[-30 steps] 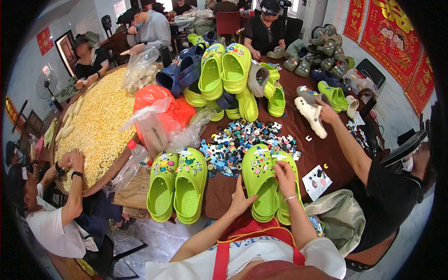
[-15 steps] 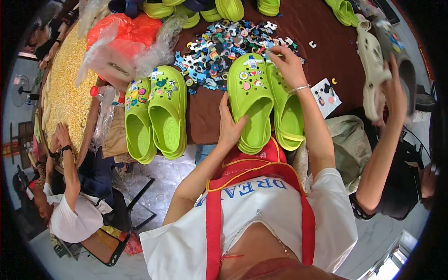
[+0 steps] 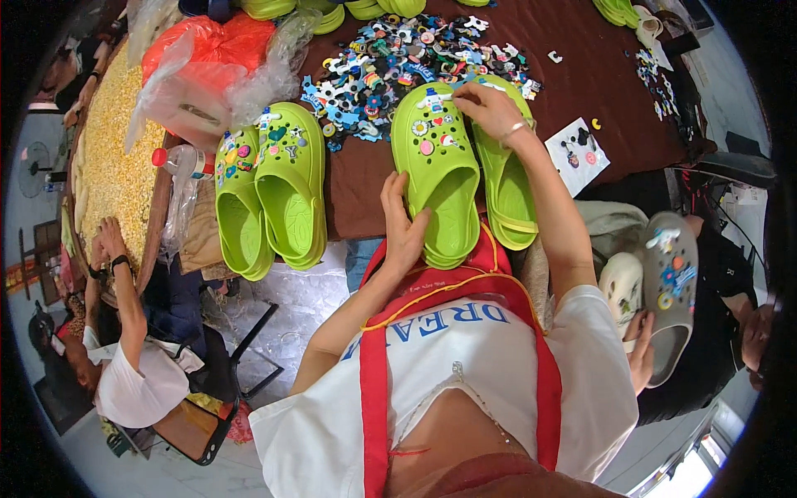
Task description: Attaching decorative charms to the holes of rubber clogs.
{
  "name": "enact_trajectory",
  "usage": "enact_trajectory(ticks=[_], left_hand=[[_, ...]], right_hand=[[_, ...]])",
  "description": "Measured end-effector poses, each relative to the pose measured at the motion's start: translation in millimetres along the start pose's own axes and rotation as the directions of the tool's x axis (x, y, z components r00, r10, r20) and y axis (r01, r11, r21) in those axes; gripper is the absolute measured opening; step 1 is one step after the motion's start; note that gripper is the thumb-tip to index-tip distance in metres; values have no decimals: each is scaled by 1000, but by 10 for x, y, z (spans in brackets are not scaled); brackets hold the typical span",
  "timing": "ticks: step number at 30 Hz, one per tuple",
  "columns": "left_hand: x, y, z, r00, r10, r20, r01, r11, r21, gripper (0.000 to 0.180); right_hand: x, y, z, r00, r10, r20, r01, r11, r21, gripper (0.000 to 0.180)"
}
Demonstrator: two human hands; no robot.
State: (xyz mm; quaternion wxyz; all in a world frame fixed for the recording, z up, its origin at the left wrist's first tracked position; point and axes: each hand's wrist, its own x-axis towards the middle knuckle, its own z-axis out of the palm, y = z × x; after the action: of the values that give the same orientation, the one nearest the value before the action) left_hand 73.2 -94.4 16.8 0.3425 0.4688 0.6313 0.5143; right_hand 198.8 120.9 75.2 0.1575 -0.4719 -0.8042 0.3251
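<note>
My left hand [image 3: 404, 224] grips the heel end of a lime-green clog [image 3: 448, 178], its thumb at the opening and its fingers along the outer side. That clog has a white-and-blue figure charm [image 3: 435, 100] at the toe, plus a daisy, a pink disc and other small charms. Close beside it on the right is its green mate [image 3: 510, 187], toe partly covered by my right hand [image 3: 491, 112]. The right fingertips are pinched together beside the figure charm; whatever they hold is hidden. Another decorated green pair [image 3: 290, 183] rests to the left.
A heap of loose charms [image 3: 390, 70] lies beyond the clogs on the brown cloth. A white card [image 3: 578, 156] with charms is at right. Left are a bottle [image 3: 184, 161], a red bag [image 3: 207, 54] and a kernel-filled tray [image 3: 108, 158]. At right, a co-worker's hand [image 3: 641, 353] holds a grey clog [image 3: 671, 286].
My right fingers have shifted left toward the figure charm and come together. My left hand keeps its grip. The co-worker's grey and pale clogs have come down from the table edge toward the lap.
</note>
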Motion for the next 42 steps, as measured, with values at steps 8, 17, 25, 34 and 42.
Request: enact_trajectory(ticks=[8, 17, 25, 34, 42], left_hand=[[124, 133, -117, 999, 50, -17, -43, 956, 291, 47], [489, 635, -135, 925, 373, 76, -371, 928, -36, 40], [653, 408, -198, 988, -132, -83, 73, 863, -501, 22], [860, -155, -460, 900, -434, -48, 302, 699, -648, 35], [1243, 162, -363, 951, -54, -304, -53, 942, -332, 56]], right_hand=[[-97, -152, -54, 969, -116, -218, 169, 955, 243, 26], [-849, -612, 89, 975, -86, 207, -141, 481, 865, 36], [-1008, -456, -59, 961, -42, -272, 176, 853, 491, 25], [-1273, -153, -10, 963, 79, -258, -103, 992, -79, 46], [-1252, -222, 140, 994, -41, -106, 32, 996, -81, 59]])
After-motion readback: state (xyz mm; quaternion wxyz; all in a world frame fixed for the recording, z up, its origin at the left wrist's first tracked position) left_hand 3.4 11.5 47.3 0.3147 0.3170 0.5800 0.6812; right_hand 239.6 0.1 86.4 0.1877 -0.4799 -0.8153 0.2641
